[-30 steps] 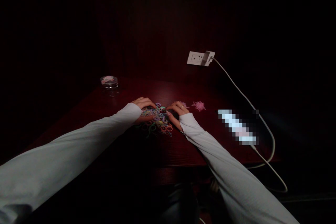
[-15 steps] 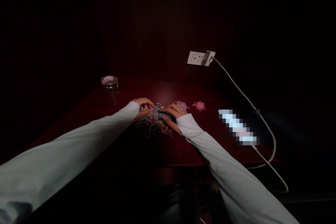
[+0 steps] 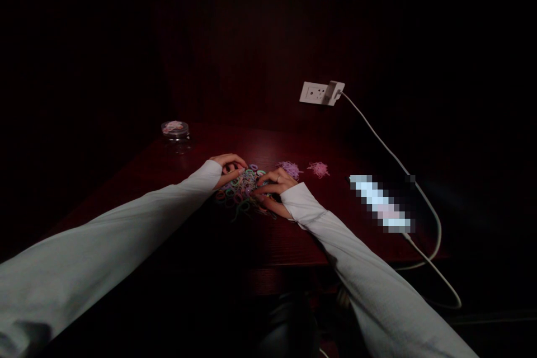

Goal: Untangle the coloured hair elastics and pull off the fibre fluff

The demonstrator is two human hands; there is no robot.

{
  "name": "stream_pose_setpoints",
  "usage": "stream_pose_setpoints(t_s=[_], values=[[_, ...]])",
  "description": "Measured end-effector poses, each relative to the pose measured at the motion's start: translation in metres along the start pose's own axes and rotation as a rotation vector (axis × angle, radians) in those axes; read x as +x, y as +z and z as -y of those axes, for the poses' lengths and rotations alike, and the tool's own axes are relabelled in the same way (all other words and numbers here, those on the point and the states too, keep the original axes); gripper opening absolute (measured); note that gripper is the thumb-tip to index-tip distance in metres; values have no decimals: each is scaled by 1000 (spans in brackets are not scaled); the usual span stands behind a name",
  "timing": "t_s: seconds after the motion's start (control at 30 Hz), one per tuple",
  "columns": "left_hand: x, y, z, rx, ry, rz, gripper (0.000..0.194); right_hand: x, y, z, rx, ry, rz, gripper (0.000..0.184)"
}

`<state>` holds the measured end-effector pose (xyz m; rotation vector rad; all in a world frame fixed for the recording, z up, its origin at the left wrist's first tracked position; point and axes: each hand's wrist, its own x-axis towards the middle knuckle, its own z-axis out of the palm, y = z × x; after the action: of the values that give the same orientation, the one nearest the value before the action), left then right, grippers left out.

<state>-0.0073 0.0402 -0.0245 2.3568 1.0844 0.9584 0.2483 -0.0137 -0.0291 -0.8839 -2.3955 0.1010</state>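
A tangled pile of coloured hair ties and small elastic bands (image 3: 241, 193) lies on the dark red table between my hands. My left hand (image 3: 229, 165) is at the pile's left edge, its fingers curled and the thumb tip close against them; whatever they pinch is too small to make out. From the right, my right hand (image 3: 277, 183) reaches over the pile with its fingers apart, the tips touching the bands. Just behind it sits a small heap of purple bands (image 3: 290, 169). A separate heap of pink bands (image 3: 319, 169) lies farther right.
A clear round container (image 3: 175, 130) with a pinkish top stands at the back left of the table (image 3: 268, 243). To the right lies a lit phone (image 3: 381, 204), blurred out, on a white charging cable (image 3: 377, 137) that runs to a wall socket (image 3: 314, 93).
My left hand has drawn slightly left and its thumb has come up to the fingers. My right hand has moved a little left over the pile, uncovering the purple heap.
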Motion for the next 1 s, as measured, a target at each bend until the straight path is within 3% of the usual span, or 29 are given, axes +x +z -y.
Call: stream_pose_setpoints(t_s=[0.27, 0.57, 0.8, 1.0], values=[[0, 0, -10, -33, -76, -33, 33, 2, -1, -7, 34, 98, -105, 23], [-2, 0, -11, -57, -74, -48, 38, -2, -9, 3, -21, 143, -50, 30], [-3, -2, -8, -63, -36, 38, 39, -3, -5, -1, -39, 139, -28, 31], [-1, -1, -5, 116, -14, -23, 32, -1, 5, -9, -65, 147, -12, 29]])
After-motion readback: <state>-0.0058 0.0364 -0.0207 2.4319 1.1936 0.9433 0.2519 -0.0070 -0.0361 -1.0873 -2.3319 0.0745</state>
